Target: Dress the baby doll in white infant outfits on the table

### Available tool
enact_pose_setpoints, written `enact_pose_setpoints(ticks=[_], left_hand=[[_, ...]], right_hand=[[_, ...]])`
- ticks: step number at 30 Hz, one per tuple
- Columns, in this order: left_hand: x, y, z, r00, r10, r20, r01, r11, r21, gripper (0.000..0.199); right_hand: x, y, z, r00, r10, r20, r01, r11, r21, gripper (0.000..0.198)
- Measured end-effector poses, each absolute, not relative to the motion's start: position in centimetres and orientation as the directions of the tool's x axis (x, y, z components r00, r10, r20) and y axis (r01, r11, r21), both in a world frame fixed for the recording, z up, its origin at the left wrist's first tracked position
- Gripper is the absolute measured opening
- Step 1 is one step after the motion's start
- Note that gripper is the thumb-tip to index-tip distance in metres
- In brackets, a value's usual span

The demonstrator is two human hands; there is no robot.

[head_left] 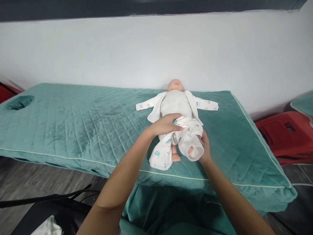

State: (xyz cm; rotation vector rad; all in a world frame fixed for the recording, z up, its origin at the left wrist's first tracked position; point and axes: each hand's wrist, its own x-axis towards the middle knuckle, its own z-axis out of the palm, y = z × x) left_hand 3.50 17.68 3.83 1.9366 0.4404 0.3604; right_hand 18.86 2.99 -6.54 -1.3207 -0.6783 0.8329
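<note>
A baby doll [176,102] lies on its back on the massage bed, head towards the wall. Its white printed jacket [157,106] is spread open, both sleeves stretched out sideways. White baby pants [160,156] with a teal print are bunched over the doll's lower body. My left hand [167,124] is closed on the gathered cloth at their top, thumb and fingers apart around the folds. My right hand [205,147] grips the right-side pant leg from outside, its fingers partly hidden behind the cloth. A bare doll foot [175,157] shows between the pant legs.
The massage bed [80,130] has a quilted green cover and a face hole [21,102] at its left end. A white wall stands behind it. Red plastic stools [286,133] are at the right. Lower left, white cloth [47,227] lies on a dark seat [66,212].
</note>
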Motion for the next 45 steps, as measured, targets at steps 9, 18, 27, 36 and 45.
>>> enact_pose_setpoints(ticks=[9,18,27,36,45], left_hand=[[3.5,16.8,3.1,0.853,0.503,0.141,0.163,-0.512,0.844,0.034],[3.8,17.9,1.2,0.666,0.735,0.128,0.210,-0.350,0.913,0.023],[1.1,19.4,-2.5,0.742,0.670,-0.018,-0.158,0.200,0.967,0.035],[1.7,19.2,-4.4,0.609,0.793,0.001,-0.459,0.351,0.816,0.036],[0.0,19.4,-4.7,0.778,0.628,-0.027,-0.287,0.394,0.873,0.055]], right_hand=[[18.6,3.3,-6.7,0.693,0.721,-0.004,-0.110,0.100,-0.989,0.030],[21.3,6.9,-6.4,0.681,0.685,0.258,0.290,0.071,-0.954,0.021],[22.8,7.3,-4.6,0.412,0.809,0.418,0.509,0.176,-0.843,0.027],[20.6,12.6,3.5,-0.199,0.977,-0.076,0.573,0.053,-0.818,0.048],[20.0,15.0,0.9,-0.062,0.997,-0.043,-0.163,-0.052,-0.985,0.037]])
